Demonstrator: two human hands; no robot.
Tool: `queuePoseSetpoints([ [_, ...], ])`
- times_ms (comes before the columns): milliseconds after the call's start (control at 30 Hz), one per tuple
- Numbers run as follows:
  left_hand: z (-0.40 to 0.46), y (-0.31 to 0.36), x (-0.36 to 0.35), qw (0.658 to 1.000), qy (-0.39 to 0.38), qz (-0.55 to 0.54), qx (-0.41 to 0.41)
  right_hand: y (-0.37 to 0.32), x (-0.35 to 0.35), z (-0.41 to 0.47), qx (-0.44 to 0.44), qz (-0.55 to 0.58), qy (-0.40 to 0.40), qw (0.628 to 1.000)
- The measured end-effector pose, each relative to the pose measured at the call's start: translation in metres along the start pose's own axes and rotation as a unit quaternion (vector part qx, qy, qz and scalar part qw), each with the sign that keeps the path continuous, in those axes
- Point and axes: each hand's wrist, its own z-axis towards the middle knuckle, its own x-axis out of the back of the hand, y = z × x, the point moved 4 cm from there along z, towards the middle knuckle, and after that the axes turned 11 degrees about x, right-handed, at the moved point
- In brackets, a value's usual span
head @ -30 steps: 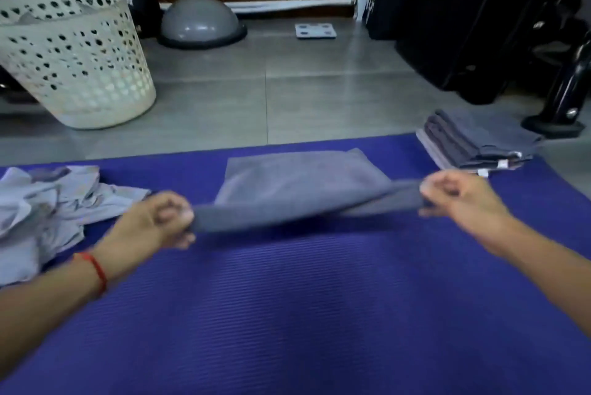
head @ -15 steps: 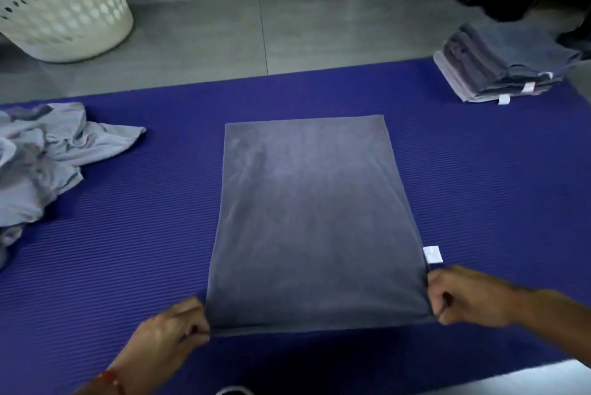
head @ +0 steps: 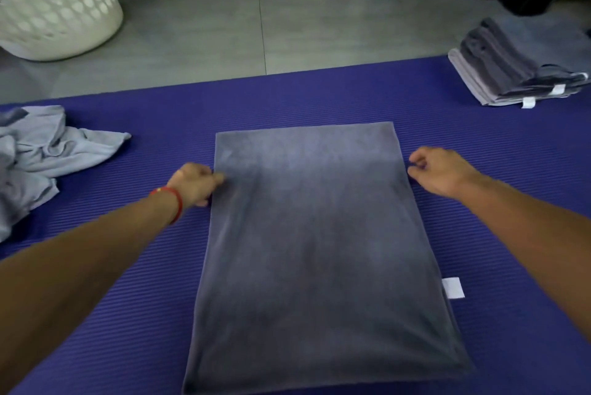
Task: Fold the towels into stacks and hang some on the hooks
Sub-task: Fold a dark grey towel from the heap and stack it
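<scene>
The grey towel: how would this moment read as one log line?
grey towel flat on purple mat | left hand pinches left edge | right hand pinches right edge

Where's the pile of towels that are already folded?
In the head view the folded stack sits at the far right, on the back corner of the purple mat, beyond the right hand and the grey towel being folded.

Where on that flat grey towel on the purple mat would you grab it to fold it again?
Probably by its two long side edges, one from each side. The grey towel lies flat on the purple mat, so only its edges offer anything to pinch. The left hand and right hand sit at those edges, towards the far end, seemingly pinching there. From there the far end could fold towards the person.
</scene>
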Motion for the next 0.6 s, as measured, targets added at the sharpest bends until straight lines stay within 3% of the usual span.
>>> queuePoseSetpoints([
  [100, 0.033, 0.034, -0.004, 0.997, 0.03, -0.071, 0.014, 0.014, -0.016, 0.04, -0.076, 0.043, 0.03, 0.996],
  [300, 0.067, 0.055, -0.009, 0.986, 0.09, -0.138, 0.023, 0.005, -0.022, 0.082, -0.113, 0.044, 0.104, 0.987],
  [433, 0.075, 0.054, -0.009, 0.975, 0.077, -0.207, 0.032, -0.002, -0.02, 0.106, -0.133, 0.075, 0.109, 0.982],
  [600, 0.079, 0.05, 0.001, 0.963, 0.024, -0.263, 0.045, -0.005, -0.018, 0.123, -0.133, 0.221, 0.163, 0.952],
])
